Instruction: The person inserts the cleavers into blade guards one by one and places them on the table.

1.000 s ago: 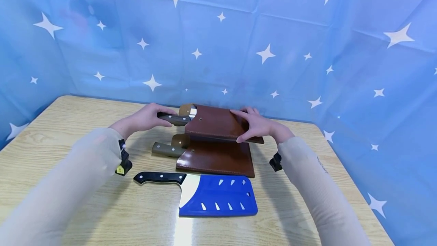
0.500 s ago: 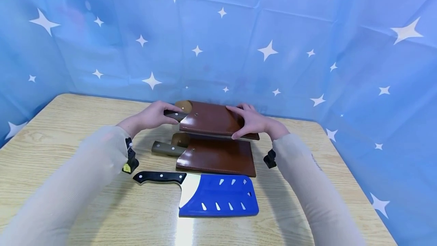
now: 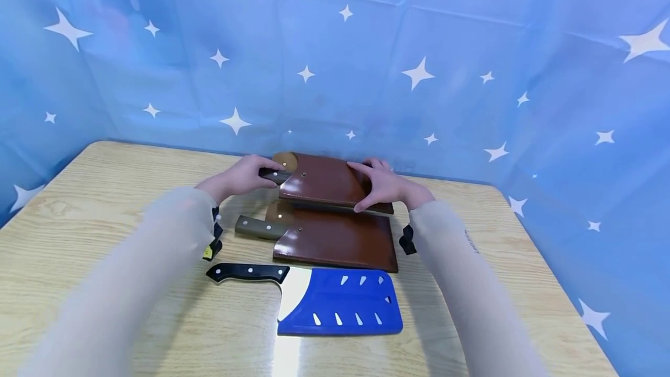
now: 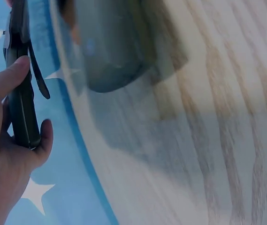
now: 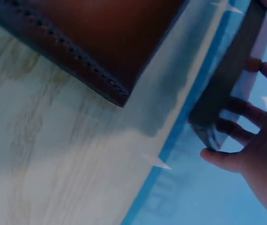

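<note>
Along the far side of the table, my left hand (image 3: pixel 243 176) grips the dark handle (image 3: pixel 274 177) of a cleaver. Its blade is hidden inside a brown leather sheath (image 3: pixel 321 179) with a tan flap at the mouth. At the sheath's other end my right hand (image 3: pixel 387 185) holds it, thumb on the near edge and fingers over the far side. The right wrist view shows this sheath (image 5: pixel 229 65) edge-on between thumb and fingers, off the tabletop. Below it lies a second sheathed cleaver (image 3: pixel 335 240) with an olive-brown handle (image 3: pixel 260 228).
Nearest the front lies a cleaver with a black handle (image 3: pixel 248 272) and a slotted blue blade guard (image 3: pixel 345 304). All rest on a light wood table (image 3: pixel 131 202). Behind its far edge hangs a blue star-printed cloth (image 3: pixel 356 74).
My left hand has moved right, and the cleaver has slid deeper into the sheath; the bit of blade seen earlier is now covered. The sheath and my right hand shifted slightly left.
</note>
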A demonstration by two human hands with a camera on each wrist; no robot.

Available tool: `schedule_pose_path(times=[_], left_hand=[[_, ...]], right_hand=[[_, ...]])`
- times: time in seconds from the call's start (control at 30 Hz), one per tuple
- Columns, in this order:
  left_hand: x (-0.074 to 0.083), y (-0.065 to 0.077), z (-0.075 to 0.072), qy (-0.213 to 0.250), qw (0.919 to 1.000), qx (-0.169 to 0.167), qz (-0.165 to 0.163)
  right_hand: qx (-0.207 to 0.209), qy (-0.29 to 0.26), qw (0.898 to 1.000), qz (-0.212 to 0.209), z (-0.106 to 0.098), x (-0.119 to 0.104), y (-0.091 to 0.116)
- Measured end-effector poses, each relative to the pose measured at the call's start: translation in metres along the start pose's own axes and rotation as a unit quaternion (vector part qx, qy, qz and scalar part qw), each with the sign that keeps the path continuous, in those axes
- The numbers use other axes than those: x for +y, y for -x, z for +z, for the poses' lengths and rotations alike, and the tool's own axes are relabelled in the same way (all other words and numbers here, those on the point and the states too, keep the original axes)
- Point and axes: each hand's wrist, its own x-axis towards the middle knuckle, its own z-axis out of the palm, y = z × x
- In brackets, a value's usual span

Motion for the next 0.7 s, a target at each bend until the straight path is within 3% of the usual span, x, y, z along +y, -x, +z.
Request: schedule_pose_path(times=[0.3, 0.57, 0.7], left_hand=[[-0.015, -0.009, 0.010, -0.047, 0.9987, -0.014, -0.017], [-0.022, -0.012, 0.014, -0.074, 0.9968, -0.029, -0.013], [-0.023, -0.012, 0.016, -0.091, 0.9945, -0.042, -0.031]], right_hand=[[-0.021, 0.010, 1.000, 0.016, 0.011, 0.005, -0.025], [-0.030, 0.000, 0.999, 0.017, 0.015, 0.009, -0.031], [-0.028, -0.002, 0.999, 0.020, 0.019, 0.014, -0.032]])
